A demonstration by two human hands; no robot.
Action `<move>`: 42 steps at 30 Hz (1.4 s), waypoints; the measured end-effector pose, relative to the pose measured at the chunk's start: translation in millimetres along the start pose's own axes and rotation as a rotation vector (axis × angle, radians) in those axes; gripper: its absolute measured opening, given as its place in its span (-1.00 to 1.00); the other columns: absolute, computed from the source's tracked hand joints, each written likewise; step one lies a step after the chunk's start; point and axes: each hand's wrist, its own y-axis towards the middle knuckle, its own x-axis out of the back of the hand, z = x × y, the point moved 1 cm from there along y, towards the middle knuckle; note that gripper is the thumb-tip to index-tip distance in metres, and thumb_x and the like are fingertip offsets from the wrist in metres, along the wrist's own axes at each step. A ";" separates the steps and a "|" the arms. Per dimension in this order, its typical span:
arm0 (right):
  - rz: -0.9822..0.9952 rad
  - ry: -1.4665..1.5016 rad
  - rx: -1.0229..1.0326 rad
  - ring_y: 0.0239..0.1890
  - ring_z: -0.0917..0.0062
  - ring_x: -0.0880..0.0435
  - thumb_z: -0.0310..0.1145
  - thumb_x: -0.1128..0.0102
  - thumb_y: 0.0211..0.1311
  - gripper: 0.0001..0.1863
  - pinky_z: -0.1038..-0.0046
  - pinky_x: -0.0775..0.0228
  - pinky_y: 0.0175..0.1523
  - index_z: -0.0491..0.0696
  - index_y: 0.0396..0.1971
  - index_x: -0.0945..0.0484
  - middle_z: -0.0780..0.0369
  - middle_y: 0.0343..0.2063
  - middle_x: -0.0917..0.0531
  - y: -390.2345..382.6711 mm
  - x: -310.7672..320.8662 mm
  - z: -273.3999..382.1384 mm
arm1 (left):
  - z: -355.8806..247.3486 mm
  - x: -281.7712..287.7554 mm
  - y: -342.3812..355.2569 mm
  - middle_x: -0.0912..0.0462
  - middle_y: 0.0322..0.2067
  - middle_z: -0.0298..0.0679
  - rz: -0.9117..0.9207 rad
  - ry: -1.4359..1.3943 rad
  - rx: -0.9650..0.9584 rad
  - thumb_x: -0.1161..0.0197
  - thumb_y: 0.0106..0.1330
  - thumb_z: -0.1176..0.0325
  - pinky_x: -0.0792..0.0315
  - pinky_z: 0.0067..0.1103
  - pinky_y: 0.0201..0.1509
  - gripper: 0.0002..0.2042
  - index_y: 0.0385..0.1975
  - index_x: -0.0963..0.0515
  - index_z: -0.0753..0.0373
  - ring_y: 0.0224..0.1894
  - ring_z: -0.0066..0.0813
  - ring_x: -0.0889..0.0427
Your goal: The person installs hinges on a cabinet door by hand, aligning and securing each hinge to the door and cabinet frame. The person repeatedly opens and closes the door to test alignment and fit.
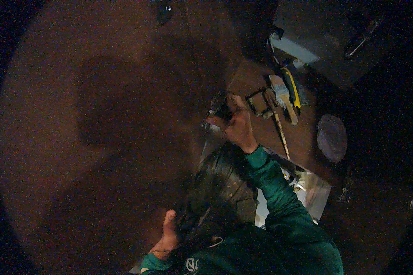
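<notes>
In the head view the light is dim and grainy, and much of the left side is a plain brown surface (46, 137) with a broad dark shadow across it. The right hand (238, 123), at the end of a green sleeve (277, 188), reaches out near the middle. Its fingers bend around or against a small dark thing (220, 106) with a shiny edge; blur hides whether they grip it or only touch it. The left hand (168, 234) is low in the view, thumb up, just beside the dark trousers (220, 178); most of its fingers are hidden, so I cannot tell whether it holds anything.

To the right of the right hand lies a cluster of tools: a black wire frame (248, 98) near a slim pale handle (282, 135), a flat tool (286, 105) with a wooden handle, and, just beside that, a yellow-and-black handle (292, 87). Farther right is a pale oval (332, 137). A bright panel (318, 189) shows beyond the sleeve, and a long dark tool (362, 39) lies toward the upper right corner.
</notes>
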 end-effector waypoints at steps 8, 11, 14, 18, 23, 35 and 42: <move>0.038 -0.070 -0.076 -0.12 0.46 -0.46 -0.36 -0.51 -0.16 -0.41 0.47 -0.35 -0.02 -0.17 -0.08 -0.44 0.23 -0.20 -0.48 1.3 -3.6 -19.4 | 0.2 -0.3 5.8 -0.27 0.11 0.04 0.035 -0.003 -0.045 -0.46 -0.10 0.38 -0.10 -0.39 0.25 -0.16 0.16 -0.08 0.49 0.10 -0.22 -0.27; 0.035 -0.002 -0.104 -0.11 0.44 -0.46 -0.38 -0.52 -0.19 -0.39 0.47 -0.34 0.00 -0.18 -0.08 -0.43 0.22 -0.19 -0.47 1.0 -6.4 -30.6 | 1.1 -1.9 6.6 -0.30 0.09 0.03 0.042 0.008 -0.051 -0.44 -0.08 0.40 -0.14 -0.40 0.23 -0.21 0.14 -0.12 0.49 0.07 -0.24 -0.30; 0.065 -0.019 -0.073 -0.10 0.42 -0.46 -0.40 -0.51 -0.18 -0.39 0.47 -0.34 0.01 -0.19 -0.07 -0.42 0.21 -0.16 -0.47 -0.5 -7.9 -34.6 | 0.0 -2.9 4.9 -0.34 0.07 0.03 0.043 0.017 -0.064 -0.43 -0.06 0.43 -0.18 -0.41 0.20 -0.26 0.12 -0.17 0.50 0.04 -0.26 -0.33; -0.044 -0.123 0.083 -0.10 0.40 -0.49 -0.43 -0.49 -0.13 -0.43 0.47 -0.34 0.01 -0.19 -0.07 -0.42 0.20 -0.13 -0.49 -3.5 -10.2 -30.4 | -12.5 0.2 3.8 -0.39 0.03 0.01 0.060 0.003 -0.109 -0.40 -0.04 0.47 -0.23 -0.43 0.17 -0.33 0.09 -0.23 0.50 0.00 -0.28 -0.38; 0.037 0.298 -0.329 -0.13 0.37 -0.52 -0.31 -0.33 0.09 -0.51 0.47 -0.35 0.06 -0.23 -0.02 -0.44 0.17 -0.13 -0.53 -3.2 -5.1 -29.4 | -42.6 -4.9 23.3 -0.45 0.00 0.00 0.021 -0.002 -0.374 -0.38 0.00 0.51 -0.30 -0.44 0.12 -0.41 0.06 -0.30 0.51 -0.06 -0.31 -0.44; -0.553 0.156 -0.439 0.41 0.22 0.20 0.11 0.24 0.36 -0.22 0.25 0.34 0.42 -0.21 0.32 0.04 -0.04 0.35 0.05 102.4 -27.6 -103.5 | -48.7 -36.9 33.0 -0.46 0.03 0.04 -0.027 0.127 -0.481 -0.24 0.16 0.48 -0.37 -0.48 0.20 -0.54 0.07 -0.36 0.49 -0.02 -0.24 -0.51; -0.591 0.264 -0.397 0.38 0.28 0.06 0.10 0.19 0.36 -0.22 0.28 0.25 0.41 -0.14 0.35 0.11 0.06 0.35 0.01 87.0 -22.9 -114.4 | -37.4 -39.1 53.7 -0.24 0.20 0.08 -0.002 -0.167 -0.481 -0.37 0.08 0.33 -0.22 -0.43 0.32 -0.38 0.17 -0.33 0.34 0.21 -0.19 -0.29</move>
